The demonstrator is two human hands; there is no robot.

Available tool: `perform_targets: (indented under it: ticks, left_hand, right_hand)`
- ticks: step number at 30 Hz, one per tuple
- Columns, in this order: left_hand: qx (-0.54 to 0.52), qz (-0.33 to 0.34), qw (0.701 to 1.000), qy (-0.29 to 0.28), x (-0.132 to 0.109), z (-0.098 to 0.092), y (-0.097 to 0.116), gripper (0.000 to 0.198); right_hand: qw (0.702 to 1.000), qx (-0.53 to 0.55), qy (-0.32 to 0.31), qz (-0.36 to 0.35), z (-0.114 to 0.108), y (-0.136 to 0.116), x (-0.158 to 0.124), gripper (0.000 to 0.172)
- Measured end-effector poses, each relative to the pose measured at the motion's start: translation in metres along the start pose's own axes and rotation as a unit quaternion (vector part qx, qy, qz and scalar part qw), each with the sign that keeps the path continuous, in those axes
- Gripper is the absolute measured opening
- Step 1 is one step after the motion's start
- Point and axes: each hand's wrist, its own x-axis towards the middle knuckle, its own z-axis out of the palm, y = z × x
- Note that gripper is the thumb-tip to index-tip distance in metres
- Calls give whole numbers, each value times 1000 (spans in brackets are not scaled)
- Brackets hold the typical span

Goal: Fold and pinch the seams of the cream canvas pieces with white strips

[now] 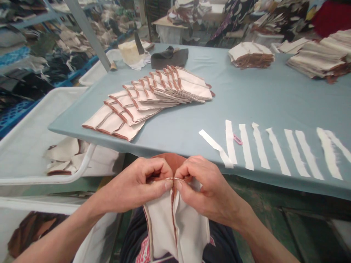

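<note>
Between my two hands a cream fabric piece (161,226) with brown edging hangs over my lap, a seam running down its middle. My left hand (137,184) pinches its top edge just left of the seam, thumb in front and fingers curled behind. Close beside it, my right hand (201,184) pinches the same edge on the right of the seam. A brown part (167,160) of the piece curves up behind the fingertips. On the table ahead lies a fanned stack of similar cream pieces (137,98) with brown edges.
White strips (260,146) and a pink clip (237,139) lie along the blue-green table's (208,113) near right. More stacks (251,54) and dark material (170,58) sit farther back. A white bin (27,128) with fabric pieces stands left. A person in patterned clothing is beyond the table.
</note>
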Motion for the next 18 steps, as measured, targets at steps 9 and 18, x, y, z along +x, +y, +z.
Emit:
perform_targets:
  ticks: [9,18]
  left_hand:
    - [303,92,944,98,-1,11,10,10]
    - [228,178,950,118,9,9,9,20]
  right_hand:
    - [994,-101,-29,-10,-3,4,5,15]
    - [987,-136,-79,29,-11,1,14,11]
